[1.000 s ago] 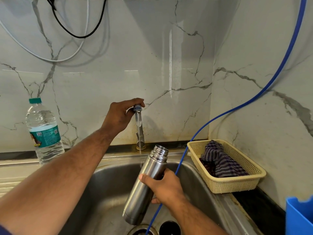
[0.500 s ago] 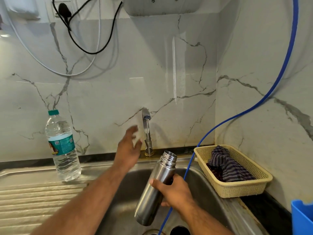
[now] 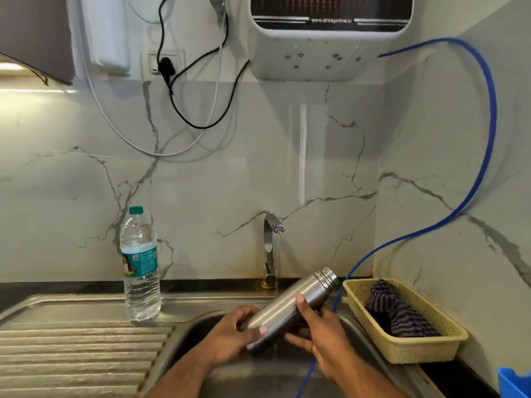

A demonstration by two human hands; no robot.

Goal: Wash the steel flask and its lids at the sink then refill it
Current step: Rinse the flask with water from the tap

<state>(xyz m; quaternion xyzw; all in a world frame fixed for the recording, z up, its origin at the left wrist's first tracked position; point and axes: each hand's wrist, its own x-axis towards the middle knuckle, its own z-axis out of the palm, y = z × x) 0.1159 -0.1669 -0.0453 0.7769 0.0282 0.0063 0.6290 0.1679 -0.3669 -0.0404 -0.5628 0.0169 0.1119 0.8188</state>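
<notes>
A white water purifier [image 3: 316, 53] hangs on the marble wall, and a blue hose [image 3: 488, 139] runs from it down into the steel sink [image 3: 201, 326]. On the counter to the right sits a cream basket [image 3: 408, 349] holding a striped cloth [image 3: 396, 311]. To the left stands a plastic water bottle [image 3: 140, 271].

I hold the steel flask [image 3: 290, 305] tilted over the basin, its open threaded mouth pointing up and right. My left hand [image 3: 230, 337] curls round its lower end and my right hand [image 3: 321, 326] grips the middle. I see no lids.

Behind it, the tap [image 3: 270, 248] seems to run a thin stream. To rinse well, I judge the mouth should come under that stream. Wet steel may slip, so I should grip firmly while turning it.
</notes>
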